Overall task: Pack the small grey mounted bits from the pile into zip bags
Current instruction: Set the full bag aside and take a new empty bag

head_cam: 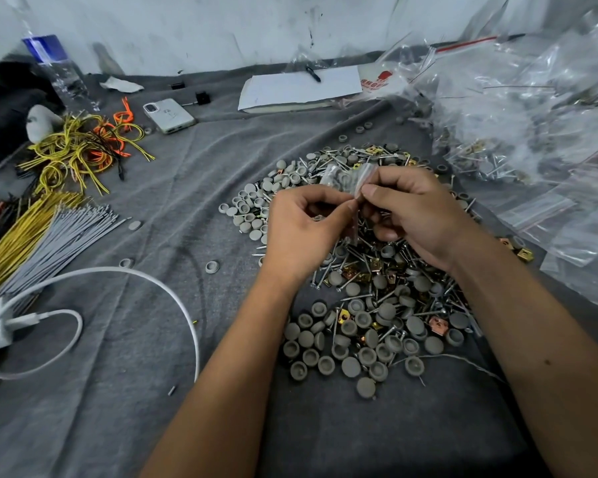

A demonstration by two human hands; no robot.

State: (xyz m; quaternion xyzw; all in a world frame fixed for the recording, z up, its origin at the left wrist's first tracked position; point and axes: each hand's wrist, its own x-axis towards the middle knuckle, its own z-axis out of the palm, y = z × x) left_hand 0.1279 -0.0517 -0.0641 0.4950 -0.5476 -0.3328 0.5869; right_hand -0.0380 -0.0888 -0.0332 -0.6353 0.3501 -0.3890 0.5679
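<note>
Grey caps (351, 343) lie heaped on the counter (152, 391) just under both wrists. Above them, left hand (299, 224) and right hand (416, 210) pinch a small filled zip bag (347, 179), each grip clamped on its mouth. Sealing seems the step: press along the strip evenly, bag upright.

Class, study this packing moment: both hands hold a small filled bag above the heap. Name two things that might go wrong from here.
1. The small clear zip bag is pinched only at its edge by the left hand and right hand; if unsealed, its contents may spill back.
2. The heap below mixes round grey caps, silver screws and brass clips, so wrong parts might get packed.
</note>
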